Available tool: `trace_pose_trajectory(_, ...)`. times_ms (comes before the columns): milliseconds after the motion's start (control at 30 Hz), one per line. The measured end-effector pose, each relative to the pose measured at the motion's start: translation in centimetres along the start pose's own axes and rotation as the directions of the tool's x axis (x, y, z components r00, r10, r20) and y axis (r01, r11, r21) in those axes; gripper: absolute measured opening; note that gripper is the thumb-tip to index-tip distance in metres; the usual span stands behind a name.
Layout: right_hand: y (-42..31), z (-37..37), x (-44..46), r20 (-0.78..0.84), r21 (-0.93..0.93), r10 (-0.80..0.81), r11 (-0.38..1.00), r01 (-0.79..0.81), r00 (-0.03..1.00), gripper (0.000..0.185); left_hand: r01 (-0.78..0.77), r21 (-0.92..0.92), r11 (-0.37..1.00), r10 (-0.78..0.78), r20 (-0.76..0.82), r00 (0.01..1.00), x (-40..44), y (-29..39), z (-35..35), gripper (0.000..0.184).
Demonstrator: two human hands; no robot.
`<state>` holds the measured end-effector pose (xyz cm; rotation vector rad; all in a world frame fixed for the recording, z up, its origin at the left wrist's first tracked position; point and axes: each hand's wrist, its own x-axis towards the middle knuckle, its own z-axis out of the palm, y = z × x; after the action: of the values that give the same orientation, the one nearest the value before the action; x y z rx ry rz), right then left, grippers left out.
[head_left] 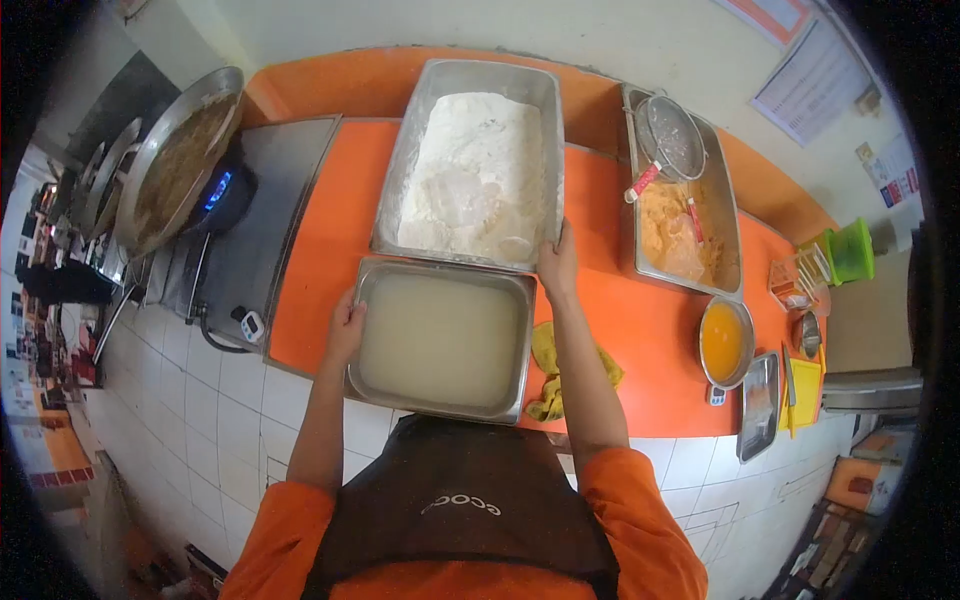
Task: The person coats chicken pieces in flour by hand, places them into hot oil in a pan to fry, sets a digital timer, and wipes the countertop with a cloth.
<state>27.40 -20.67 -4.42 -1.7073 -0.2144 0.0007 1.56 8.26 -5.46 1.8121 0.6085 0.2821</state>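
Note:
A deep metal tray of white flour (470, 150) lies at the back of the orange counter, with some pieces partly coated in its lower half. Directly in front of it, a metal pan of cloudy liquid (440, 340) sits at the counter's front edge. My left hand (347, 325) is closed on the left rim of the liquid pan. At the lower right corner of the flour tray, my right hand (558, 262) has its fingers wrapped on the rim. A yellow-green cloth (547, 375) lies under my right forearm.
At left, a large pan (180, 165) stands over a blue burner flame (218, 190). To the right are a tray of orange breading (735, 265) with a strainer (672, 135), a bowl of orange liquid (722, 343), a shallow tray (759, 405) and a green container (852, 250).

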Motion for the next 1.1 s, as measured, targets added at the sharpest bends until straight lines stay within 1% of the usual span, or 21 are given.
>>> trace_pose_trajectory(100, 0.3, 1.1, 2.2, -0.010, -0.072, 0.002, 0.997, -0.002, 1.000, 0.056, 0.001, 0.003, 1.000, -0.001, -0.005, 1.000, 0.1, 0.0, 0.2, 0.039)
trace_pose_trajectory(200, 2.2, 2.5, 4.8, 0.009, -0.063, -0.017, 0.998, 0.018, 1.000, 0.055, 0.036, 0.002, 0.999, -0.036, -0.026, 0.999, -0.4, 1.1, 0.6, 0.038)
trace_pose_trajectory(233, 2.5, 2.1, 5.2, 0.026, -0.082, -0.088, 0.993, 0.090, 0.996, 0.055, 0.056, 0.005, 0.998, -0.056, -0.040, 0.998, -0.5, 1.4, 0.6, 0.038)
trace_pose_trajectory(300, 2.9, 0.7, 6.0, 0.068, -0.115, -0.232, 0.964, 0.239, 0.970, 0.055, 0.074, 0.014, 0.997, -0.075, 0.031, 0.997, -0.3, 1.1, 0.0, 0.044)
trace_pose_trajectory(333, 1.5, -1.3, 5.6, -0.001, -0.349, -0.384, 0.866, 0.359, 0.923, 0.053, 0.082, 0.017, 0.996, -0.083, 0.065, 0.994, -0.1, 1.0, -0.1, 0.047)
trace_pose_trajectory(367, -1.0, -3.9, 4.7, -0.028, -0.570, -0.536, 0.702, 0.427, 0.844, 0.052, 0.085, 0.025, 0.996, -0.086, 0.041, 0.995, -0.1, 0.9, 0.0, 0.048)
trace_pose_trajectory(433, -3.0, -9.0, 3.0, -0.368, -0.567, -0.483, 0.794, 0.221, 0.795, 0.050, 0.098, 0.037, 0.994, -0.098, -0.010, 0.995, -0.4, 0.7, 0.3, 0.049)
trace_pose_trajectory(467, -2.3, -11.5, 2.4, -0.597, -0.493, -0.431, 0.863, 0.114, 0.677, 0.052, 0.109, 0.014, 0.994, -0.109, 0.005, 0.994, -0.4, 1.1, 0.4, 0.049)
trace_pose_trajectory(500, -1.4, -14.1, 1.8, -0.785, -0.388, -0.347, 0.921, 0.029, 0.513, 0.054, 0.119, -0.007, 0.993, -0.119, 0.020, 0.993, -0.5, 2.0, 0.4, 0.050)
trace_pose_trajectory(533, 1.0, -16.8, 1.5, -0.842, -0.310, -0.270, 0.951, -0.010, 0.467, 0.060, 0.129, -0.028, 0.991, -0.128, 0.034, 0.991, -0.5, 2.5, 0.5, 0.050)
trace_pose_trajectory(600, 2.0, -18.6, 1.4, -0.874, -0.057, 0.006, 0.992, -0.116, 0.485, 0.071, 0.102, -0.026, 0.994, -0.102, -0.002, 0.995, -0.3, 1.9, 0.6, 0.045)
trace_pose_trajectory(667, -0.7, -18.7, 1.2, -0.725, 0.260, 0.386, 0.921, -0.291, 0.570, 0.080, 0.073, -0.015, 0.997, -0.074, -0.025, 0.997, -0.1, 0.9, 0.4, 0.045)
trace_pose_trajectory(733, 6.6, -20.3, 3.6, -0.689, 0.202, 0.206, 0.975, -0.089, 0.695, 0.081, 0.042, 0.014, 0.999, -0.042, -0.028, 0.999, 0.2, 0.1, 0.0, 0.050)
trace_pose_trajectory(767, 8.7, -20.4, 4.4, -0.696, 0.177, 0.150, 0.984, -0.034, 0.702, 0.081, -0.067, 0.124, 0.990, 0.085, -0.150, 0.985, 0.2, 0.5, 0.2, 0.050)
trace_pose_trajectory(800, 10.7, -20.5, 5.2, -0.701, 0.153, 0.093, 0.988, 0.021, 0.707, 0.081, -0.161, 0.242, 0.957, 0.222, -0.252, 0.942, 0.1, 1.3, 1.0, 0.051)
trace_pose_trajectory(833, 11.4, -20.2, 5.7, -0.733, 0.125, 0.078, 0.992, 0.021, 0.676, 0.081, -0.237, 0.363, 0.901, 0.364, -0.335, 0.869, 0.1, 2.8, 2.2, 0.051)
trace_pose_trajectory(933, 14.3, -18.8, 6.0, -0.755, 0.097, 0.017, 0.992, 0.086, 0.656, 0.083, -0.433, 0.405, 0.805, 0.544, -0.215, 0.811, 1.6, 10.1, 6.1, 0.049)
trace_pose_trajectory(1000, 14.1, -17.6, 5.9, -0.766, 0.022, -0.055, 0.994, 0.111, 0.641, 0.085, -0.557, 0.273, 0.784, 0.591, -0.054, 0.805, 4.5, 14.0, 10.7, 0.042)
trace_pose_trajectory(1033, 12.7, -16.3, 5.0, -0.779, -0.051, -0.102, 0.994, 0.099, 0.619, 0.085, -0.657, 0.280, 0.700, 0.684, 0.004, 0.730, 6.1, 16.1, 13.6, 0.041)
trace_pose_trajectory(1067, 11.3, -15.2, 4.3, -0.783, -0.050, -0.094, 0.995, 0.088, 0.615, 0.085, -0.672, 0.203, 0.712, 0.675, 0.066, 0.735, 7.3, 18.6, 16.8, 0.041)
trace_pose_trajectory(1100, 10.1, -14.0, 3.6, -0.788, -0.048, -0.086, 0.996, 0.078, 0.610, 0.086, -0.723, 0.183, 0.666, 0.716, 0.115, 0.689, 9.1, 20.2, 20.2, 0.043)
